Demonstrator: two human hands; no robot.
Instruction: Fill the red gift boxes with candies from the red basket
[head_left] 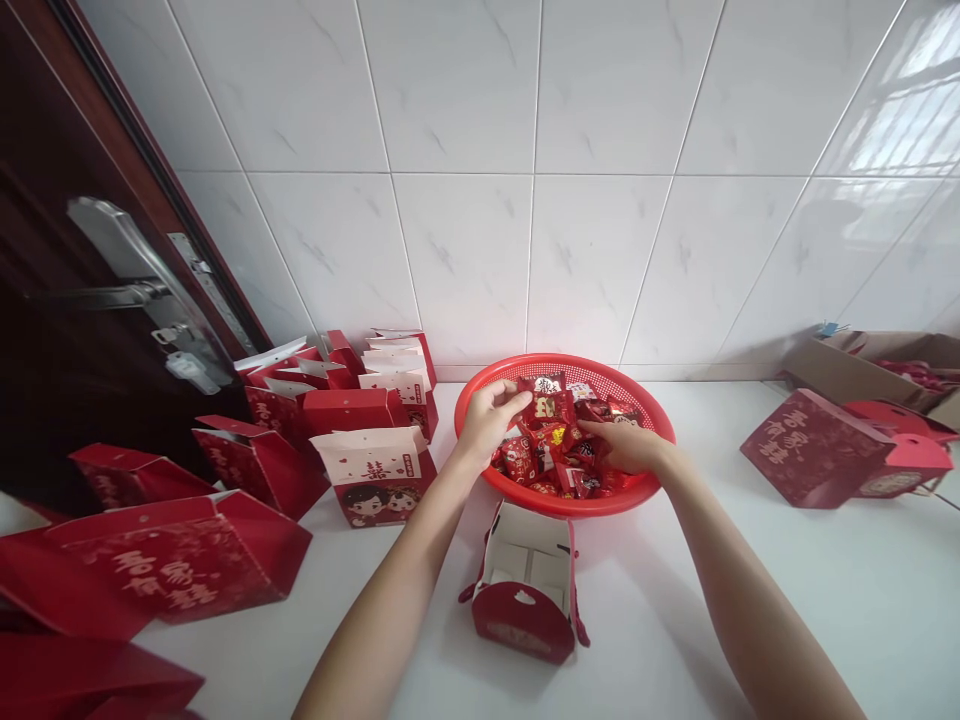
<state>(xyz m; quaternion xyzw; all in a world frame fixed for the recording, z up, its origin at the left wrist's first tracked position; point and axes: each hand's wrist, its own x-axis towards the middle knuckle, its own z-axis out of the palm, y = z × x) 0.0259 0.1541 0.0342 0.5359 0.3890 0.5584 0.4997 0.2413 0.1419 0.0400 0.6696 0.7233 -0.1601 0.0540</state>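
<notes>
A red plastic basket (658,420) with perforated sides holds a heap of red-wrapped candies (525,460). At its left side my left hand (489,422) pinches a shiny red candy packet (546,384) between thumb and fingers. My right hand (626,446) reaches down into the right part of the heap, its fingers curled among the wrappers. What those fingers grip is hidden. Just in front of the basket, between my forearms, stands an open dark red gift box (523,625) with a white inside and cords at both sides.
Several red gift boxes (187,560) crowd the left of the white table (645,620), one with a cartoon couple (382,490). More red boxes (814,450) and a cardboard carton (832,360) sit at the right. Behind rises a tiled wall (585,270); a dark door (67,330) is at left.
</notes>
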